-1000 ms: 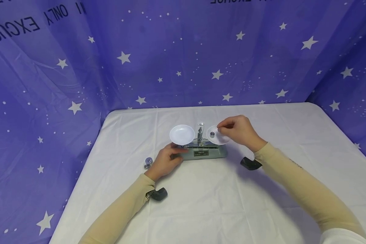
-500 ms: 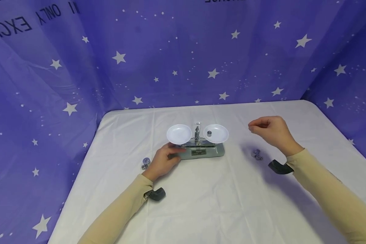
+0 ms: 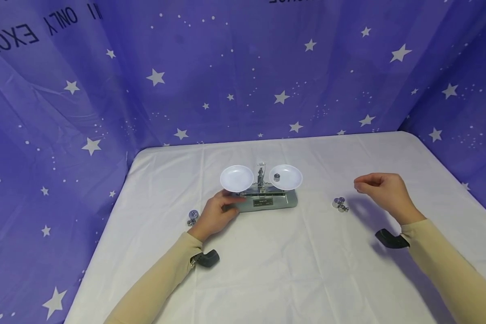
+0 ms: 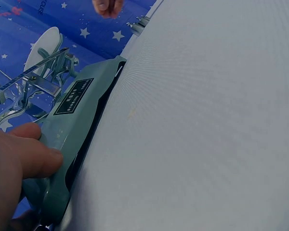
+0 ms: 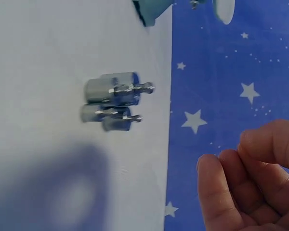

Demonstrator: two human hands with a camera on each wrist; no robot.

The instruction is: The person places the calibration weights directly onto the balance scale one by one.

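A small balance scale (image 3: 281, 201) with a grey-green base stands near the middle of the table. My left hand (image 3: 215, 214) grips the left end of its base, and in the left wrist view the thumb (image 4: 43, 161) lies along the front. Of the two white pans, the left pan (image 3: 236, 178) is bare and the right pan (image 3: 292, 178) holds one small metal weight (image 3: 277, 177). Off to the right, my right hand (image 3: 385, 192) is in the air, fingers loosely curled with nothing between them. Several knobbed metal weights (image 5: 113, 90) stand on the cloth below and left of it.
Several more metal weights (image 3: 192, 217) stand left of my left hand, close to the wrist. A white cloth (image 3: 267, 270) covers the table. Behind and along the sides hangs a purple-blue curtain (image 3: 227, 72) with white stars.
My right hand has moved from over the right pan out to the right and lower, uncovering the weights on that side. The left hand stays on the base; the head view has shifted slightly.
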